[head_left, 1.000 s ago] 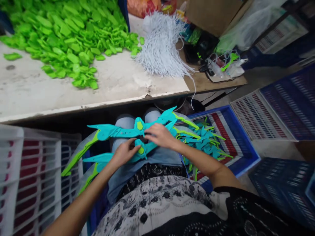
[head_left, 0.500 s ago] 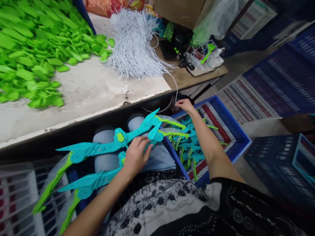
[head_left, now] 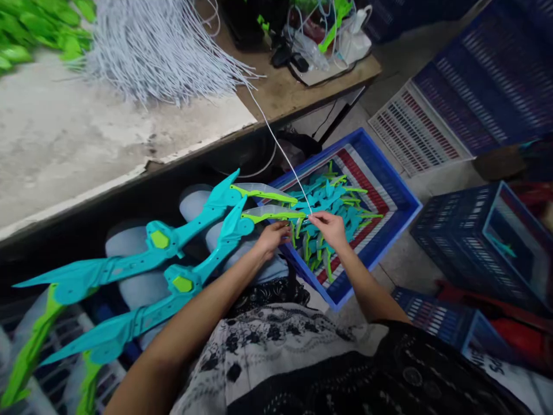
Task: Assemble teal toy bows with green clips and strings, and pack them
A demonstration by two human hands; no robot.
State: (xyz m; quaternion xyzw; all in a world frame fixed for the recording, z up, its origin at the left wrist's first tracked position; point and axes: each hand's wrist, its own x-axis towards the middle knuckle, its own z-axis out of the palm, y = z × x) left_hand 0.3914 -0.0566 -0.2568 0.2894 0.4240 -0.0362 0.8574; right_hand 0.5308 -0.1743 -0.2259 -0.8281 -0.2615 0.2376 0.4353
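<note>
Two teal toy bows with lime-green limbs lie side by side across my lap, the farther toy bow point(head_left: 196, 226) and the nearer toy bow point(head_left: 222, 249). My left hand point(head_left: 274, 237) is curled at the green limb of the nearer bow, close to its right end. Pinched between the fingertips of my right hand point(head_left: 332, 229) is a thin white cord point(head_left: 283, 151), right beside that limb's tip. The cord runs taut up to a heap of white cords point(head_left: 166, 55) on the table. Whether it touches the tip cannot be made out.
A blue crate point(head_left: 400, 213) on my right holds several teal-and-green bows. The worktable point(head_left: 108, 138) carries green plastic pieces point(head_left: 47, 29) at its far left. Stacked crates point(head_left: 458, 236) stand farther right. Cables and small items point(head_left: 328, 40) lie on the table's right end.
My left hand has moved right, from the bows' middle to the nearer bow's limb end. My right hand has drawn the cord down from the table edge to that tip.
</note>
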